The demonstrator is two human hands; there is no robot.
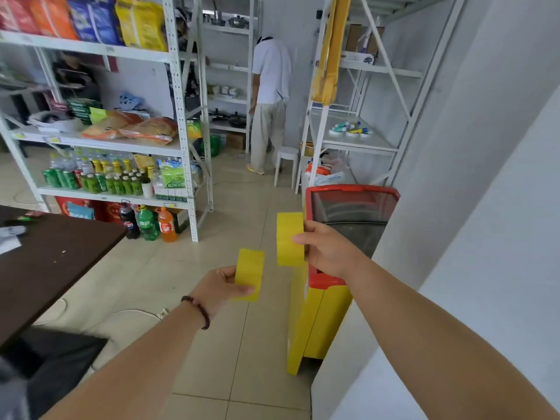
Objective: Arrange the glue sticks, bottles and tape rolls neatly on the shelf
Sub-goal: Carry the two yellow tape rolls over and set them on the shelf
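I have my left hand (219,283) gripping one flat yellow tape roll (249,274) edge-on, fingers curled round it, and my right hand (328,250) pinching a second yellow tape roll (290,237), both held in the air in front of the red-topped yellow chest freezer (330,283). Beyond the freezer stands the white metal shelf (357,144), with glue sticks and bottles (351,128) lying on it (labels too small to read).
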